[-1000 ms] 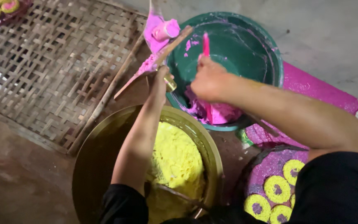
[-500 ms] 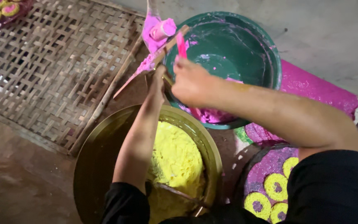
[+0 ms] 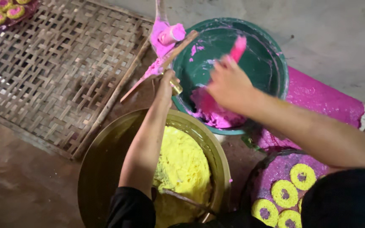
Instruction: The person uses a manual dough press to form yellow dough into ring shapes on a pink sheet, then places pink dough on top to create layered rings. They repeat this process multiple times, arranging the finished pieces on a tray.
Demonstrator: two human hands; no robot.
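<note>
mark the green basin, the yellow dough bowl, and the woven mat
green basin [image 3: 271, 55], head view, bare inner wall at right.
yellow dough bowl [image 3: 102, 169], head view, bare inner wall at left.
woven mat [image 3: 60, 71], head view, middle of the weave.

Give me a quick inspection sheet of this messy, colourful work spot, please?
Surface: brown floor, woven bamboo mat on it.
Job's things: green basin with pink dough; pink-smeared spatula.
Clutter: brass bowl of yellow dough; tray of yellow rings; pink-coated wooden stick.
Grippers: left hand grips the basin rim; right hand, blurred, holds the spatula.
Cables: nothing seen.
Surroundings: grey wall; pink cloth.
</note>
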